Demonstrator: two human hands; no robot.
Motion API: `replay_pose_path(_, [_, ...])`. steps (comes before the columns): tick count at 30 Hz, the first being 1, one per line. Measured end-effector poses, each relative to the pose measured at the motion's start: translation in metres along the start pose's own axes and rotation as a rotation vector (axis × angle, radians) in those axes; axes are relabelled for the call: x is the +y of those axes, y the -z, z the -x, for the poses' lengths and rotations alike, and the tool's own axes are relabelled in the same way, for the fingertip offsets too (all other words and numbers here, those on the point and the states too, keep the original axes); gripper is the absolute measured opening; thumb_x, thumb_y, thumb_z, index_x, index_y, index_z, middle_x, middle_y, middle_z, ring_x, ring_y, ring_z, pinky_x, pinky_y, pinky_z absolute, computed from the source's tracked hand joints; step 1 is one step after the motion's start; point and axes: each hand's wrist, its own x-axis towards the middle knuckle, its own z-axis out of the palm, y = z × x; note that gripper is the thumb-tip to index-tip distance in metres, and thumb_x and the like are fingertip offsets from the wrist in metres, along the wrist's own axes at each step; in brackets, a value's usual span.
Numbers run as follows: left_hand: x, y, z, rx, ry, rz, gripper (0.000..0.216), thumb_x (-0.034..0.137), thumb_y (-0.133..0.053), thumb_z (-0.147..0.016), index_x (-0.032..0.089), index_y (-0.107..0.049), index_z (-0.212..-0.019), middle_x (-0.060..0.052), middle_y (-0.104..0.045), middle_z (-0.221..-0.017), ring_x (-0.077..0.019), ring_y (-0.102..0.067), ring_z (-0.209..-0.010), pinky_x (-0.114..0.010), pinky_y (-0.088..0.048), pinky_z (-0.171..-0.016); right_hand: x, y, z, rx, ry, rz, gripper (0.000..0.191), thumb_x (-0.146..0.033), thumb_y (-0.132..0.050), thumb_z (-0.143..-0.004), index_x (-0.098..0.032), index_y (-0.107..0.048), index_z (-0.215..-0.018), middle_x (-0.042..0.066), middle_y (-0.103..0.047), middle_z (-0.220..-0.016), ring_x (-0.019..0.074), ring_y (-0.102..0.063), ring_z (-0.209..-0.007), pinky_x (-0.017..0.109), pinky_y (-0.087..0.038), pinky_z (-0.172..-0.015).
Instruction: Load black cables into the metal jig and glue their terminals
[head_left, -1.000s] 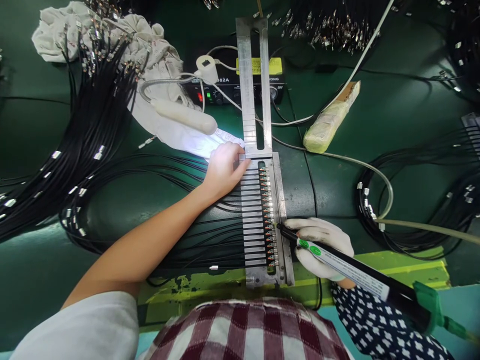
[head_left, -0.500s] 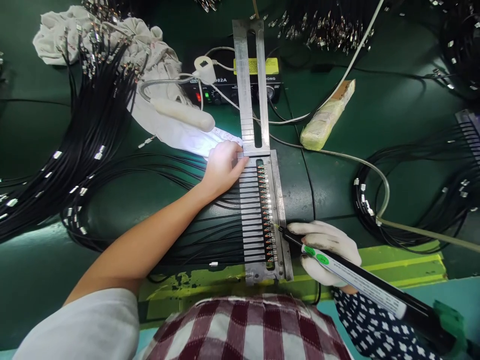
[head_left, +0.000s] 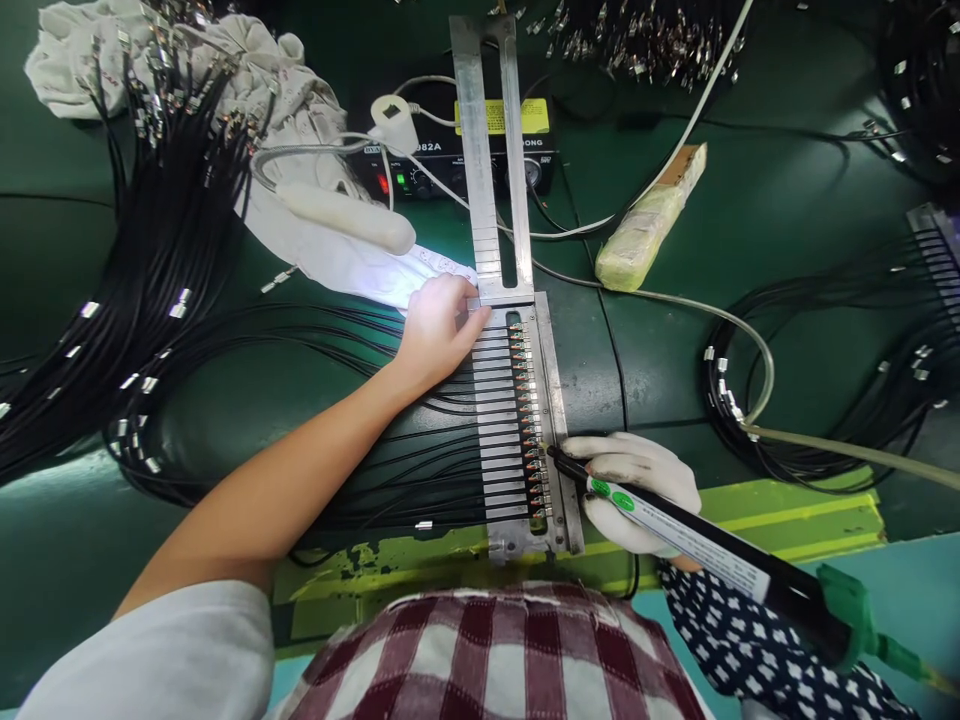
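Observation:
A metal comb-like fixture [head_left: 499, 440] lies in the middle of the green bench and holds a row of black cables with small terminals [head_left: 525, 410]. My bare left hand [head_left: 435, 330] rests on the fixture's upper left corner, fingers curled and pressed on the slats. My gloved right hand [head_left: 637, 485] is closed around a long black and white pen-shaped tool [head_left: 697, 545]. Its tip touches a terminal near the lower part of the row. A hose runs off the tool's green rear end [head_left: 847, 610].
A long slotted metal bar [head_left: 491, 150] extends from the fixture toward a black control box [head_left: 457, 165]. Black cable bundles [head_left: 150, 260] lie left, more coils [head_left: 825, 400] right. White cloth [head_left: 247, 70], a lit lamp head [head_left: 349, 215] and a wrapped block [head_left: 649, 235] sit behind.
The tool tip has shifted slightly along the terminal row, and the view has drifted a little. My left hand stays on the fixture's corner.

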Motion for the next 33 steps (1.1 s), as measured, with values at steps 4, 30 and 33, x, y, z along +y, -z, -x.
replay_pose_path(4, [0.0007, 0.0001, 0.0, -0.004, 0.005, -0.002, 0.009, 0.029, -0.057, -0.087, 0.022, -0.051, -0.086, -0.003, -0.055, -0.08, -0.021, -0.052, -0.079, -0.037, -0.045, -0.074, -0.0003, -0.0001, 0.0013, 0.015, 0.007, 0.014, 0.021, -0.021, -0.069, -0.077, -0.022, -0.061, -0.096, 0.01, -0.078, -0.097, 0.0238, -0.077, -0.082, 0.033, -0.06, -0.066])
replay_pose_path(30, [-0.0006, -0.001, 0.0002, 0.001, 0.018, 0.005, 0.008, 0.028, -0.059, -0.086, 0.022, -0.054, -0.086, -0.003, -0.056, -0.081, -0.0208, -0.053, -0.079, -0.037, -0.046, -0.075, 0.0007, 0.0, 0.0016, 0.027, 0.021, 0.029, 0.02, -0.021, -0.067, -0.077, -0.023, -0.061, -0.096, 0.009, -0.079, -0.094, 0.0244, -0.077, -0.08, 0.033, -0.06, -0.066])
replay_pose_path(33, [-0.0007, -0.0014, 0.0003, 0.003, 0.022, 0.004, 0.008, 0.028, -0.059, -0.086, 0.022, -0.053, -0.086, -0.003, -0.056, -0.081, -0.021, -0.053, -0.079, -0.037, -0.046, -0.075, 0.0013, -0.0006, 0.0012, 0.02, 0.018, 0.018, 0.02, -0.022, -0.067, -0.078, -0.022, -0.061, -0.097, 0.009, -0.078, -0.092, 0.0254, -0.077, -0.082, 0.035, -0.061, -0.066])
